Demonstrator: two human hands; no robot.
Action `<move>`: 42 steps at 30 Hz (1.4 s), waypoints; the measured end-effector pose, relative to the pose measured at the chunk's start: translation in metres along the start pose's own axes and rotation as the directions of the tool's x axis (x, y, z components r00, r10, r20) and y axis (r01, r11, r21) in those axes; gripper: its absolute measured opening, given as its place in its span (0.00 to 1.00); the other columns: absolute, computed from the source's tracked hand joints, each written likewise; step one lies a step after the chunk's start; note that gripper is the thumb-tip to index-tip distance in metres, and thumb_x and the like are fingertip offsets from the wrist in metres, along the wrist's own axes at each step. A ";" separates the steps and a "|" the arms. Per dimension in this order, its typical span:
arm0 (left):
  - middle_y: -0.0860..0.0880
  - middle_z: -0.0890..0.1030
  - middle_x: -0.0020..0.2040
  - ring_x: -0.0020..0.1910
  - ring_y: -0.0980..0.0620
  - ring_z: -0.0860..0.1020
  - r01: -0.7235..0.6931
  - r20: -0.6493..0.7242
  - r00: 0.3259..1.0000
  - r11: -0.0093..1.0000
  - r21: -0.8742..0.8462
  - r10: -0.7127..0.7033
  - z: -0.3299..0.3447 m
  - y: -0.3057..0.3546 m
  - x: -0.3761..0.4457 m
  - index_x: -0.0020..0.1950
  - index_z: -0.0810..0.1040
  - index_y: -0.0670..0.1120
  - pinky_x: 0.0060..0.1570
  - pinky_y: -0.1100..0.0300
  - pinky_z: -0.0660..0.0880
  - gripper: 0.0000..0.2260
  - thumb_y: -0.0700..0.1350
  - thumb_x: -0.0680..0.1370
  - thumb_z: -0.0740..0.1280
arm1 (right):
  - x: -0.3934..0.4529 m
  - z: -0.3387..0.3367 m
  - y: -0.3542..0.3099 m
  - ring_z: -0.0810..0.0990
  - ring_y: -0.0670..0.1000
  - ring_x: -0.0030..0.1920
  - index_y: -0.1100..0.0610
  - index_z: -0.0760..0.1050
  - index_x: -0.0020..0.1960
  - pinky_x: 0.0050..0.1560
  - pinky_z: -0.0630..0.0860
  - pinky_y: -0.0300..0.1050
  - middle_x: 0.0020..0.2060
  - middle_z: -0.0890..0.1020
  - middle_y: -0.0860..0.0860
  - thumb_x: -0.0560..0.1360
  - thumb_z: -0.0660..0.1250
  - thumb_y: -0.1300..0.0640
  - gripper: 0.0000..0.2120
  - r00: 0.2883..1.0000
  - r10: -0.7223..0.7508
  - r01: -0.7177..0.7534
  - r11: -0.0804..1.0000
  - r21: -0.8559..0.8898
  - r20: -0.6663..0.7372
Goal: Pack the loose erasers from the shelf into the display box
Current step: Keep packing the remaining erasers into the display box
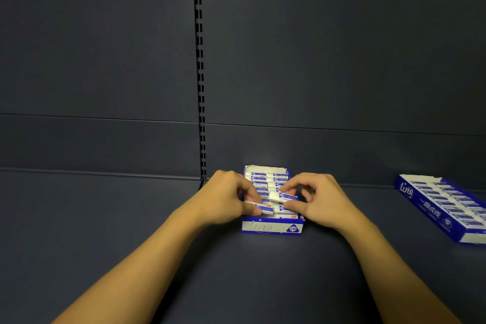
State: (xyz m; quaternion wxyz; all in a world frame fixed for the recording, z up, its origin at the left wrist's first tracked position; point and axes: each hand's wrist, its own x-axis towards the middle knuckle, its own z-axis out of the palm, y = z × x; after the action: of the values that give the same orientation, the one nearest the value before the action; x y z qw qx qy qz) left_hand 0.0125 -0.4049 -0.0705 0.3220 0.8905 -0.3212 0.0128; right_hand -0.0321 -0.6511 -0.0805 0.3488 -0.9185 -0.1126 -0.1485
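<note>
A blue and white display box point(272, 228) stands on the dark shelf at the centre, holding two rows of white erasers with blue sleeves. My left hand point(226, 200) is over the box's left side and pinches an eraser point(263, 209) near the front of the left row. My right hand point(319, 201) is over the right side; its thumb and fingers pinch another eraser point(281, 196), which sits tilted above the right row.
A second blue display box point(444, 209) full of erasers lies at an angle on the shelf at the far right. The dark shelf back panel with a slotted upright point(200, 73) rises just behind the centre box.
</note>
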 end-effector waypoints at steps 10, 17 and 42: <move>0.59 0.81 0.49 0.48 0.64 0.80 0.109 0.048 0.993 0.992 -0.067 -0.106 0.002 0.000 0.002 0.50 0.87 0.51 0.36 0.73 0.75 0.08 0.47 0.72 0.79 | -0.002 -0.008 -0.004 0.78 0.38 0.33 0.48 0.83 0.49 0.29 0.71 0.31 0.42 0.84 0.42 0.70 0.79 0.54 0.09 0.996 0.049 -0.046 0.998 -0.041 0.070; 0.56 0.84 0.49 0.50 0.60 0.82 0.221 0.106 0.972 0.968 -0.115 -0.209 0.000 0.004 0.007 0.46 0.87 0.50 0.42 0.67 0.80 0.05 0.45 0.72 0.79 | -0.002 -0.009 -0.006 0.79 0.39 0.34 0.48 0.83 0.48 0.28 0.71 0.30 0.38 0.83 0.41 0.70 0.79 0.53 0.08 0.993 0.077 -0.072 0.995 -0.064 0.092; 0.53 0.86 0.50 0.56 0.55 0.83 0.257 0.180 0.960 0.932 -0.254 -0.216 -0.007 -0.003 0.008 0.46 0.88 0.47 0.55 0.53 0.82 0.03 0.43 0.74 0.78 | -0.002 -0.013 -0.016 0.81 0.48 0.42 0.48 0.84 0.46 0.35 0.75 0.32 0.45 0.83 0.45 0.69 0.80 0.56 0.08 0.971 0.151 -0.143 0.988 -0.059 0.185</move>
State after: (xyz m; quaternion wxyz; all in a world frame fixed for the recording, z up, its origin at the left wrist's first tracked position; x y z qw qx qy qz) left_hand 0.0219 -0.4029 -0.0648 0.4169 0.8677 -0.2330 -0.1375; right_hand -0.0410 -0.6483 -0.0621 0.3256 -0.9419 -0.0735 -0.0367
